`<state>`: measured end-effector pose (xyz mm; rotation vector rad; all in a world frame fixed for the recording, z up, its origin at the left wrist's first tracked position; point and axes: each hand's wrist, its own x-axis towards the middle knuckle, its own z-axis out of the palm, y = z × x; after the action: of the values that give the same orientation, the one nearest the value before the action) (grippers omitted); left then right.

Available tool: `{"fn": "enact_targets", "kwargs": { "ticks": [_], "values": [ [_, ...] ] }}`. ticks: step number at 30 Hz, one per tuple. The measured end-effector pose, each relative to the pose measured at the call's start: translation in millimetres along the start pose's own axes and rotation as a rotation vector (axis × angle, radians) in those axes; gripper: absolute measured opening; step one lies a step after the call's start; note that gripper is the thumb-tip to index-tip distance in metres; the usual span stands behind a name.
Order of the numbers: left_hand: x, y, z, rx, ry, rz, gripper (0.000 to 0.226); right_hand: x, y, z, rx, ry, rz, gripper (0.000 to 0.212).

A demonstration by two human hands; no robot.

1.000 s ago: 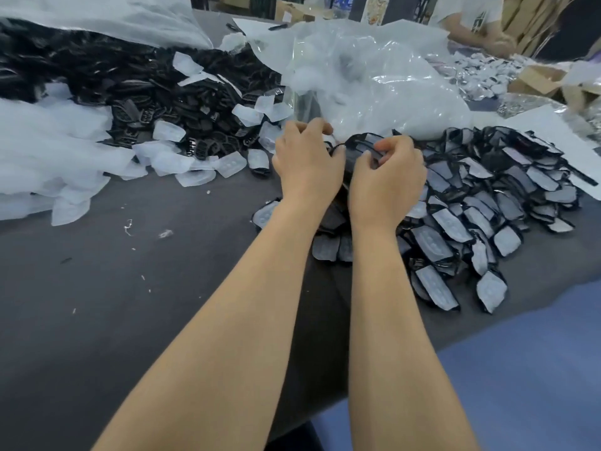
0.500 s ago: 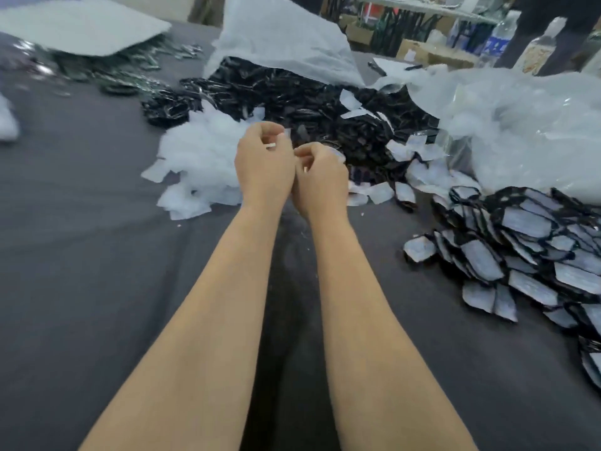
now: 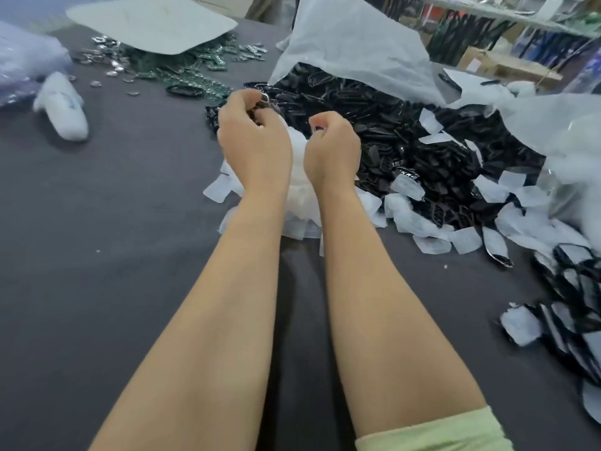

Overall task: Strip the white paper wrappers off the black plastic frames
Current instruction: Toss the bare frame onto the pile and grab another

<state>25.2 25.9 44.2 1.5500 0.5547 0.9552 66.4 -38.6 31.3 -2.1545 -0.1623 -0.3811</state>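
One black frame (image 3: 266, 99) is pinched in the curled fingertips of the left hand (image 3: 255, 141), raised above the heap of bare frames (image 3: 390, 135). The right hand (image 3: 331, 149) is level beside it with fingers curled; whether it holds anything cannot be told. The discarded white wrappers (image 3: 406, 187) are too many to count.

Bare black plastic frames (image 3: 390, 135) are heaped on the desk (image 3: 113, 255); loose white paper wrappers (image 3: 406, 187) are strewn along the heap's near edge; wrapped frames (image 3: 567, 315) are piled rightward.

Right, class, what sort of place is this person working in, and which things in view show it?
Probably a small factory or packing workshop: a large heap of black plastic frames on a grey work table, loose white wrappers strewn beside it, and shelves with cardboard boxes behind.
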Motion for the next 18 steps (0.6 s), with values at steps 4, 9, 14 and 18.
{"fn": "enact_targets", "kwargs": {
  "ticks": [4,9,14,18],
  "values": [
    [18,7,15,-0.187,0.072,-0.093,0.026,23,-1,12,-0.079,-0.089,-0.009,0.027],
    [19,8,42,-0.301,-0.033,-0.196,0.02,43,4,23,-0.349,-0.29,0.244,0.038],
    [16,-7,47,-0.287,-0.05,-0.232,0.021,46,11,29,-0.347,-0.264,0.239,0.046],
    [17,-9,41,-0.352,-0.03,-0.304,0.025,42,11,24,-0.122,-0.096,0.233,0.041]
  ]
}}
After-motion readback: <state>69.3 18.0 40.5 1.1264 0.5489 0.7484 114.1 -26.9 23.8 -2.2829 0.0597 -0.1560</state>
